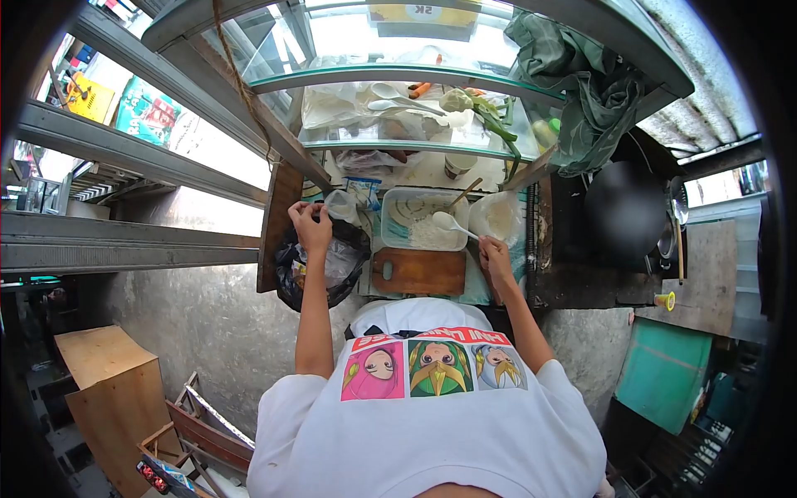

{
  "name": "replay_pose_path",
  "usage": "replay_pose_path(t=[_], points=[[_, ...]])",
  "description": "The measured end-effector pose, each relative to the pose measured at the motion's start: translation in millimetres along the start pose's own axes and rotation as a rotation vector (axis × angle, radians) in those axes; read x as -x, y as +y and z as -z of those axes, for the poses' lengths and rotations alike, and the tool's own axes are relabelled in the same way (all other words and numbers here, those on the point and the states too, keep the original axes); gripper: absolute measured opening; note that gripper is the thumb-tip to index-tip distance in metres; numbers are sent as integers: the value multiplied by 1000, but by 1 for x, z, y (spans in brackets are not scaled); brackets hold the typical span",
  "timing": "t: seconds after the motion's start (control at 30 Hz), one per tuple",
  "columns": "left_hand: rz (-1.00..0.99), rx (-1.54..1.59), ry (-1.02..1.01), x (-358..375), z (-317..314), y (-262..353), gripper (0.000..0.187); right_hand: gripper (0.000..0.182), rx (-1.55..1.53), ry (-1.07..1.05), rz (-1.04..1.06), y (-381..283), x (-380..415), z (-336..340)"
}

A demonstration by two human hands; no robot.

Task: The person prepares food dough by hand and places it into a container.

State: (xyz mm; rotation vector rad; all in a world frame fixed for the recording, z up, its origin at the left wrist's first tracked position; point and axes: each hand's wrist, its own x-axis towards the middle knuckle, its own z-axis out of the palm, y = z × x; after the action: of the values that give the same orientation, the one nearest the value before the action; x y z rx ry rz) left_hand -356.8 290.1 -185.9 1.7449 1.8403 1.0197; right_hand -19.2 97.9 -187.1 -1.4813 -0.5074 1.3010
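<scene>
My right hand (496,256) is closed around the handle of a white spoon (448,222). The spoon's bowl hangs over the right part of a clear plastic tub (394,241) with white, powdery stuff inside. Close to that hand is a whitish round container (513,231) with pale contents. My left hand (310,222) has its fingers curled beside a small clear plastic container (339,204); whether they grip its rim or something small I cannot make out. Below it hangs a black plastic bag (290,278) with crumpled clear plastic in it. A wooden cutting board (423,272) lies nearest my body.
A thin wooden handle (467,190) leans out of the tub. A glass case (398,79) holding spoons and vegetables rises behind the counter. At right, a dark wok (623,207) stands over a black stove area. Green cloth (594,116) hangs above. Metal rails (124,249) stand left.
</scene>
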Motion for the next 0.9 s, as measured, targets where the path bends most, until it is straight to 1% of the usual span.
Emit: replay_pose_path(t=[0.03, 0.07, 0.13, 0.17, 0.23, 0.37, 0.43, 0.57, 0.67, 0.73, 0.77, 0.83, 0.9], points=[[-22, -17, 31, -1, 0, 2, 14, 32, 72, 44, 21, 1, 3, 2], [-23, -16, 31, -4, 0, 4, 14, 32, 72, 45, 21, 3, 6, 3], [17, 30, 19, -8, 0, 3, 15, 33, 209, 93, 78, 10, 11, 5], [17, 30, 21, -8, 0, 2, 15, 33, 209, 92, 79, 16, 11, 8], [-11, 25, 25, -8, -5, -2, 16, 36, 327, 103, 172, 27, 10, 13], [-47, 27, 64, -5, -8, -6, 16, 36, 360, 136, 160, 37, 9, 18], [-49, 24, 78, -1, -8, -3, 16, 32, 369, 144, 241, 40, 9, 19], [-24, 78, 76, 4, -9, -1, 17, 33, 347, 162, 234, 35, 11, 19], [-8, 110, 120, 9, -10, 3, 22, 34, 397, 184, 291, 29, 13, 17], [-68, 92, 140, 12, -10, 3, 26, 34, 401, 183, 293, 28, 13, 17], [-68, 92, 140, 13, -11, 3, 26, 34, 401, 183, 292, 28, 13, 17], [-85, 94, 165, 16, -10, 6, 26, 34, 479, 205, 365, 27, 13, 16], [-94, 96, 177, 18, -9, 8, 27, 34, 485, 203, 360, 24, 15, 15]])
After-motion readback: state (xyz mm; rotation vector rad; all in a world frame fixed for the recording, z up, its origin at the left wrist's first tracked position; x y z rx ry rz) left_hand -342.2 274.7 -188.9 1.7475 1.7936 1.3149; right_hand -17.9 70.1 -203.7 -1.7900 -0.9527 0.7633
